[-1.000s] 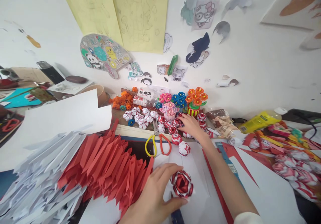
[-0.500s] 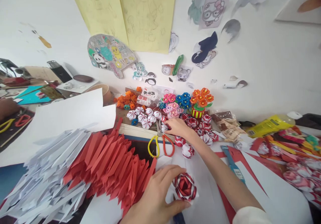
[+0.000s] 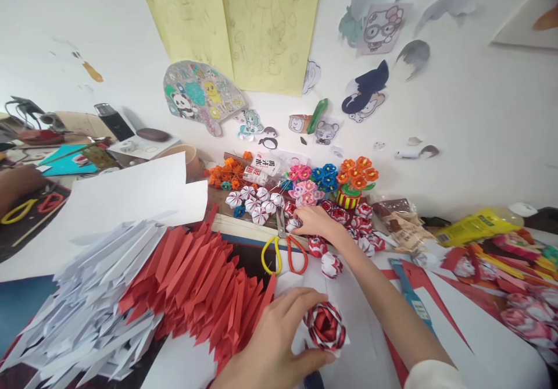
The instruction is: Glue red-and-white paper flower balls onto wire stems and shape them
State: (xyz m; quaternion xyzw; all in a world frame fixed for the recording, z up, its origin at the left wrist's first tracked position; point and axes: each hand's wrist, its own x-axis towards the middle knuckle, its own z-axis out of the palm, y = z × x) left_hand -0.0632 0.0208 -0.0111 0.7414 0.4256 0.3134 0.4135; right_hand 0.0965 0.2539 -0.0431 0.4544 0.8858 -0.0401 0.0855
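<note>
Between the thumb and fingers of my left hand [image 3: 274, 339] is a folded paper flower [image 3: 326, 326] with red and white petals, its opening turned up toward me. My right hand [image 3: 316, 221] stretches to the back of the table, its fingers bent around a small red-and-white paper flower [image 3: 293, 224] that they partly cover. Just left of those fingers lie scissors [image 3: 281, 243] with one yellow and one red handle. A red-and-white flower [image 3: 331, 266] stands below my right wrist, and more red flowers [image 3: 361, 224] sit to its right.
Piles of folded white strips [image 3: 104, 296] and red strips [image 3: 200, 290] cover the left. White-and-red buds [image 3: 257, 203] and bright bead-like flowers [image 3: 357, 172] stand along the wall. A blue packet [image 3: 410, 293] lies right of my forearm. Another person's hand [image 3: 20, 185] is at far left.
The whole view has shifted slightly, so things appear a little further right. My left hand still holds its flower, and my right hand stays at the same spot among the flowers.
</note>
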